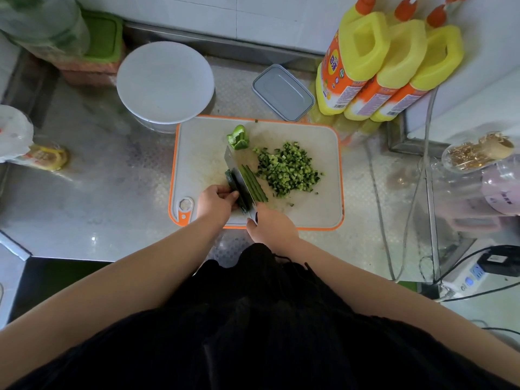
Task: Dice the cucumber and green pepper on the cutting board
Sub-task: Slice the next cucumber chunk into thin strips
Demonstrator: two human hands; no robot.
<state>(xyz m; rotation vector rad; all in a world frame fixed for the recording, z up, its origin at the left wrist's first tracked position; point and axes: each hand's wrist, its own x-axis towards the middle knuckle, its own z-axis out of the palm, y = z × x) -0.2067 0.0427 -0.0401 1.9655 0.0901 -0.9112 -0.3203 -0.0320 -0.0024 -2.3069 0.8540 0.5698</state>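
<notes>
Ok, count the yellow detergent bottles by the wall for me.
3, standing in a tight row at the counter's back right: the left bottle nearest the grey container, the middle bottle, and the right bottle. Others could be hidden behind them.

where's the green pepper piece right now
In the head view, the green pepper piece lies at the cutting board's far edge, just beyond the knife tip.

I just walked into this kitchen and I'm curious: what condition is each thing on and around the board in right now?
Cucumber piece: uncut part, held by the left hand.
Cucumber strips: cut lengthwise, not yet diced.
Diced cucumber: piled on the cutting board.
Green pepper: undiced chunk.
Knife: gripped by the right hand, blade against the cucumber.
White bowl: appears empty.
Grey container: lid on.
</notes>
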